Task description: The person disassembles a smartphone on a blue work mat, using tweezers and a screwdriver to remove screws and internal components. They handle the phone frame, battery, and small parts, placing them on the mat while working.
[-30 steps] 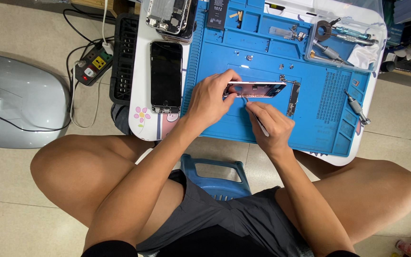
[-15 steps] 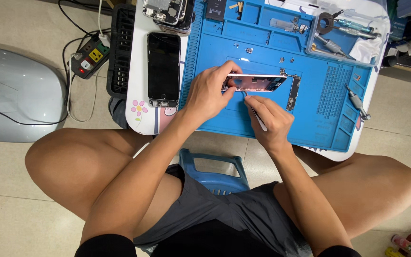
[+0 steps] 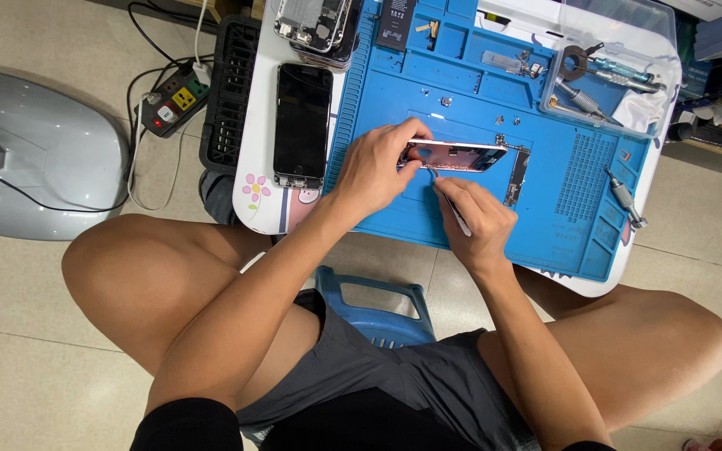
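Seat: I sit on a low blue plastic stool [image 3: 375,305] at the bottom centre of the frame, knees spread either side of it.
Right hand: my right hand [image 3: 478,221] is clenched around a thin white-handled tool [image 3: 455,210], pen-style, its tip angled up to the lower edge of the phone.
Left hand: my left hand [image 3: 375,167] grasps the left end of the pink opened phone body [image 3: 455,155], fingers curled over its top edge, holding it down.
Phone body: it lies in the middle of the frame on the blue silicone repair mat [image 3: 578,192], long side across, insides facing up.
Doing it well: I judge the grip should pin the frame flat while the tip works in short, light moves, kept shallow so it does not slip onto the board.
Loose part: a dark narrow strip [image 3: 516,177] lies just beside the phone's right end.
Left of the mat: a black phone [image 3: 301,124], screen up, rests on the white desk [image 3: 254,179].
Far edge: a clear tray of screwdrivers [image 3: 607,79] sits upper right; a stripped phone chassis [image 3: 311,23] sits at the top.
Floor: a power strip [image 3: 173,102] lies upper left.
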